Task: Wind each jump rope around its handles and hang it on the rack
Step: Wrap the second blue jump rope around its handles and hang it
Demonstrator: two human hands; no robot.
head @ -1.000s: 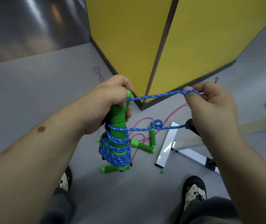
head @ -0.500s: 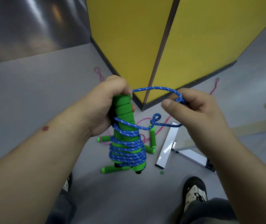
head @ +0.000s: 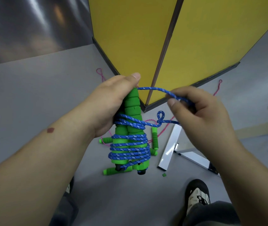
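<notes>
Our left hand [head: 113, 101] gripped the upper ends of two green foam handles [head: 132, 121], held upright side by side. Blue braided rope [head: 130, 147] lay coiled around their lower halves. Our right hand [head: 200, 118], fingers curled, pinched the free loop of this rope to the right of the handles. On the grey floor [head: 32, 98] beyond lay a pink rope [head: 162, 132] with ribbed green handles, beside white metal bars [head: 169, 149]. Yellow panels [head: 211, 38] stood farther off. One shoe [head: 197, 194] showed near right.
</notes>
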